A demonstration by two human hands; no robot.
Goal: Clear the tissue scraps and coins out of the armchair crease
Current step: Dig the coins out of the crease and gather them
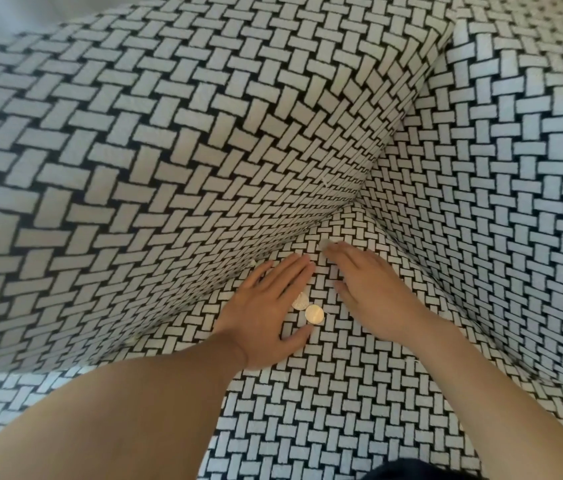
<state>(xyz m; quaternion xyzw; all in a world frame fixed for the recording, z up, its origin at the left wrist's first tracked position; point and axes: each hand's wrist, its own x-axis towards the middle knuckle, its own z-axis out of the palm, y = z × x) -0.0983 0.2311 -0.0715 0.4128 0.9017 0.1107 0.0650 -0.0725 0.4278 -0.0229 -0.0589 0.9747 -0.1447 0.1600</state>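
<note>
Upholstery, black-and-white basketweave, covers every surface in view; we look down into the corner of an armchair seat (359, 393). Item one, left hand (266, 306): laid palm-down on the seat, fingers straight and close together, pointing up toward the crease (311, 235), thumb spread to the side; it grips nothing. We judge the flat pose serves to press the cushion down and fence in the coins. Item two, right hand (373, 292): also palm-down, wrist low, fingers stretched forward, holding nothing we can see. Its fingertips (337, 254) reach a pale scrap (325, 243), possibly tissue; blur keeps us from saying whether it is touched or only neared. The hands lie apart, angled toward each other. Item three, first coin (314, 314): flat on the seat in the gap between left thumb and forefinger, fully shown. Item four, second coin (300, 301): just beside the first, partly hidden by the left hand's edge. Both coins lie on the open seat, out of the crease, not yet picked up. Outward: left padded wall (169, 150) meets the seat along the crease; right padded wall (498, 202) closes the corner beyond the fingertips. Both forearms, bare, enter from the bottom edge.
</note>
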